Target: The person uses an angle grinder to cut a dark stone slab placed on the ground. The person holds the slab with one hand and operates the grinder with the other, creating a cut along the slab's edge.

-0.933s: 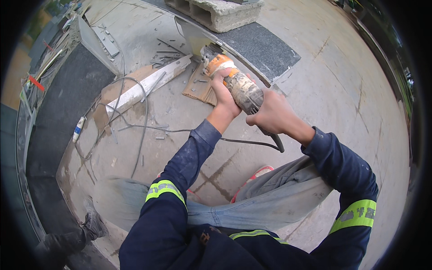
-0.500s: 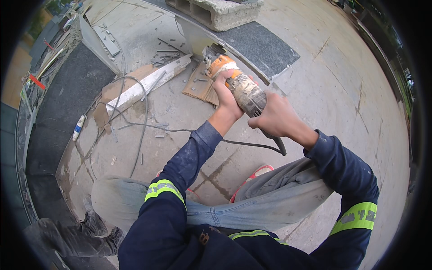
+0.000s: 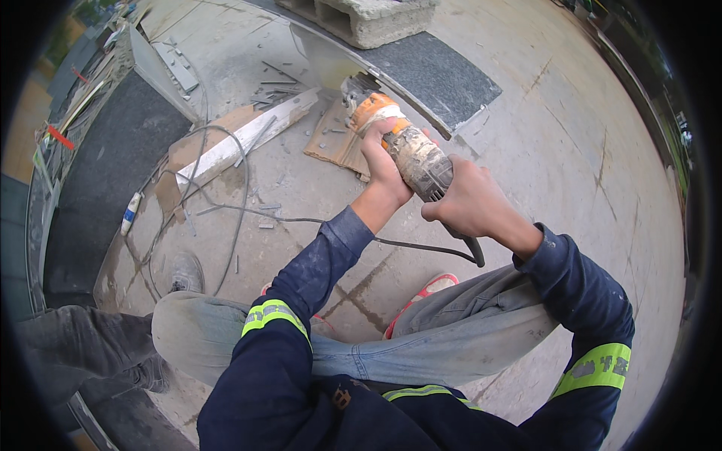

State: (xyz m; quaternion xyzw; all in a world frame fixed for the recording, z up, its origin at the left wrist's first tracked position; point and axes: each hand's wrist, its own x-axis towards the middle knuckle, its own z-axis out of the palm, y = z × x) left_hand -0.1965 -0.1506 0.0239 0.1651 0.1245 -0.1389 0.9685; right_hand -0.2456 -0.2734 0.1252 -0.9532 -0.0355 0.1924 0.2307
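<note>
An orange and grey angle grinder [image 3: 417, 155], wrapped in pale dusty tape, is held between my two hands. My left hand [image 3: 385, 167] wraps its front body near the orange head. My right hand [image 3: 477, 201] grips the rear end, where the black power cord leaves the tool. The grinder's head points away from me, at the notched near edge of a dark stone slab [image 3: 444, 79] with a pale underside. Its disc is hard to make out, and whether it touches the slab I cannot tell. The slab bears a concrete block [image 3: 376, 24].
Torn cardboard [image 3: 338, 143] and a long white strip [image 3: 252, 139] lie on the floor among cut slivers. A looped cable [image 3: 244, 192] runs to a blue-and-white connector [image 3: 131, 214] at left. Dark slabs [image 3: 120, 165] stand beyond it. Another person's shoe [image 3: 186, 274] is by my knee.
The other person's legs at lower left have shifted, and a shoe now stands forward beside my left knee. My right hand and the grinder's rear have moved slightly right and down.
</note>
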